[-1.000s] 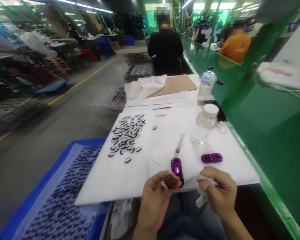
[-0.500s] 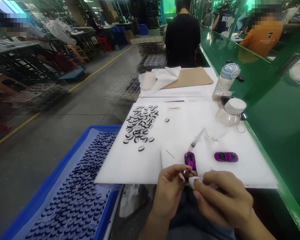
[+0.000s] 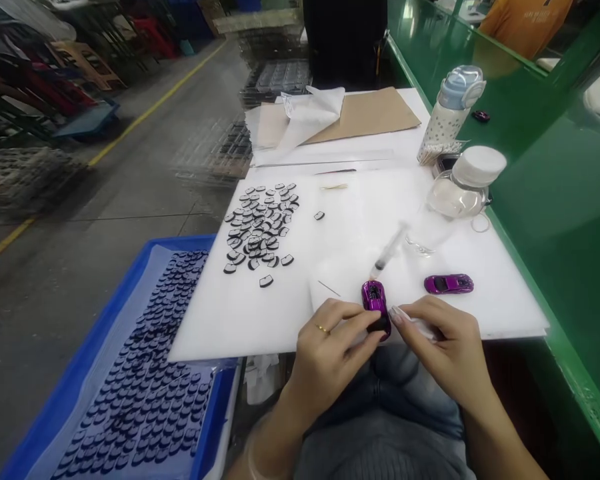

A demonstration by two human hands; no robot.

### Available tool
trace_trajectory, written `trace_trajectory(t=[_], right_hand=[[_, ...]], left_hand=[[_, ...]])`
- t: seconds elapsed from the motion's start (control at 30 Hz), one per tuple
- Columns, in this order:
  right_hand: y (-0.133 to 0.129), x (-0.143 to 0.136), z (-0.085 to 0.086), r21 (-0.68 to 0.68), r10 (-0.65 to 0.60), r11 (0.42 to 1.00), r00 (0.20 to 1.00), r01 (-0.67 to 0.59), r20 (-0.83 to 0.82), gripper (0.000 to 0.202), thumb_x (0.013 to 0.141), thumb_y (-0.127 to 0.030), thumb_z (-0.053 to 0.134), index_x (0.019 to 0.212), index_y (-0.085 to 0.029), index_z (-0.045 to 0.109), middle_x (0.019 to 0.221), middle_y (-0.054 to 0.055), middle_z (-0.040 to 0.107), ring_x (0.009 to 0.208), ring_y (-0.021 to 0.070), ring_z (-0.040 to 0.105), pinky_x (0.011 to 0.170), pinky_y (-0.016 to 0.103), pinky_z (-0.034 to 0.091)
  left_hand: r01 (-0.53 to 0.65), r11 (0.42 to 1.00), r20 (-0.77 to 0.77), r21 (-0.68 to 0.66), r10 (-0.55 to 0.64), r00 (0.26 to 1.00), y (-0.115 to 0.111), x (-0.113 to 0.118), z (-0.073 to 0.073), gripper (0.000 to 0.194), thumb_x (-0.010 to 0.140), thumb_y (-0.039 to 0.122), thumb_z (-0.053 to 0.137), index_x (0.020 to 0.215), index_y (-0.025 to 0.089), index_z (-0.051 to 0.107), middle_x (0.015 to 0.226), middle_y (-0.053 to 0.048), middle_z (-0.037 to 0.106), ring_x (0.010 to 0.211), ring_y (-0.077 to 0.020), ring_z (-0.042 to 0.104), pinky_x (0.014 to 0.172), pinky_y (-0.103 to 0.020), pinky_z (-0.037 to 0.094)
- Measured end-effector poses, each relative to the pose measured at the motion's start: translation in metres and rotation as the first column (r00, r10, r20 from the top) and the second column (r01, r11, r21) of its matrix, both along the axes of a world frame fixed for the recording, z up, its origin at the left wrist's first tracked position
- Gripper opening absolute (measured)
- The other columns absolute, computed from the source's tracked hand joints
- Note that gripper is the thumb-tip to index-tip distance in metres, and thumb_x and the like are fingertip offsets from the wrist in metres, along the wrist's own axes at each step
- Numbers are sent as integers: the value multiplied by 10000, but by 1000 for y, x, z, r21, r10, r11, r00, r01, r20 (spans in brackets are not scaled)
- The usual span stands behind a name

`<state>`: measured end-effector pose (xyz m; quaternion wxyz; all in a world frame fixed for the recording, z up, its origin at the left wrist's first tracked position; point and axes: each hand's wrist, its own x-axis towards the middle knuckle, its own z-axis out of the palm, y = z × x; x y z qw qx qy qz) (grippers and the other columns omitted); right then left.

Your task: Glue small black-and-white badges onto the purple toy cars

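The glossy purple toy car [image 3: 375, 295] on the white desk [image 3: 240, 320] points roughly 11-to-5 o'clock. The left hand [image 3: 327, 347], nearer, has its grip closed on a small black piece [image 3: 377, 323] at the 5-o'clock end; the right hand [image 3: 450, 337] pinches white cloth [image 3: 422, 327].

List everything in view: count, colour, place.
Board: one, white, centre
Toy cars: two, purple, white board
Small pieces: many, black and white, board's left
Tray: one, blue, lower left
Syringe: one, clear, beyond nearer car
Jar: one, clear, board's right
Bottle: one, pale, behind jar
Cardboard: one, brown, far end
Bench: one, green, right
People: two, black and orange clothing, background
Left hand: one, bare, pinching dark piece at nearer car
Right hand: one, bare, holding white cloth
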<state>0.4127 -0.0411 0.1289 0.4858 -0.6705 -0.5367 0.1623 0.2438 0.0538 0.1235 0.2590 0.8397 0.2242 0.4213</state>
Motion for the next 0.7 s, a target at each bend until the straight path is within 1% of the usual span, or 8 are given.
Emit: trace_trajectory(t=[0.1, 0.17, 0.23, 0.3, 0.4, 0.5, 0.6, 0.7], right_hand=[[1, -2, 2, -22, 3, 1000, 1000, -2, 18, 95, 946, -223, 690, 879, -196, 752, 712, 3, 668, 600, 126, 606, 528, 241, 450], [2, -2, 4, -25, -2, 1000, 999, 3, 41, 76, 930, -211, 704, 866, -193, 741, 702, -1, 663, 593, 125, 599, 524, 238, 448], [3, -2, 6, -15, -11, 1000, 998, 12, 63, 60, 915, -200, 718, 857, -192, 731, 701, -6, 661, 592, 121, 595, 529, 233, 448], [4, -2, 6, -12, -20, 1000, 996, 21, 88, 60, 907, -196, 724, 847, -189, 721, 693, -8, 656, 583, 118, 587, 520, 231, 439], [4, -3, 6, -14, -27, 999, 993, 29, 114, 65, 899, -204, 728, 841, -186, 707, 687, -10, 649, 568, 116, 575, 502, 231, 427], [3, -4, 5, -13, -26, 1000, 992, 28, 124, 62, 901, -198, 732, 849, -185, 700, 695, -19, 646, 578, 102, 572, 519, 217, 434], [3, -5, 6, -20, -29, 999, 992, 31, 123, 70, 904, -191, 729, 845, -185, 691, 691, -26, 640, 574, 94, 562, 519, 212, 425], [3, -6, 7, -49, -30, 998, 994, 35, 109, 92, 903, -202, 727, 826, -186, 678, 673, -25, 633, 557, 101, 552, 503, 221, 415]], left_hand=[[10, 999, -40, 47, -8, 999, -2, 3, -3, 194, 920, 163, 750, 1113, 181, 746, 911, -52, 710, 831, -174, 683, 754, -293, 612], [13, 1000, -53, 19, -12, 999, -2, 2, -3, 209, 922, 218, 761, 1127, 182, 742, 924, -52, 702, 845, -174, 682, 773, -296, 616], [20, 999, -53, -46, -23, 998, -2, 0, -2, 233, 923, 251, 761, 1144, 177, 742, 958, -55, 700, 870, -172, 691, 805, -293, 624], [9, 995, -59, -101, -15, 998, -1, -1, -2, 219, 948, 215, 727, 1164, 184, 743, 999, -60, 700, 898, -172, 702, 830, -294, 631], [-12, 995, -80, -102, 4, 997, 0, -2, -2, 248, 966, 125, 660, 1188, 198, 744, 1033, -70, 701, 930, -180, 708, 837, -305, 638], [-8, 996, -89, -92, 0, 996, 1, -1, -2, 237, 960, 126, 669, 1175, 194, 742, 1131, -95, 715, 1003, -202, 704, 880, -337, 636], [-5, 992, -92, -125, -7, 996, 2, 0, 0, 205, 956, 129, 677, 1143, 187, 737, 1244, -108, 721, 1091, -220, 696, 956, -372, 618], [3, 984, -99, -179, -21, 995, 3, 1, 3, 212, 937, 115, 692, 1131, 189, 734, 1254, -98, 733, 1123, -228, 703, 997, -385, 609]])
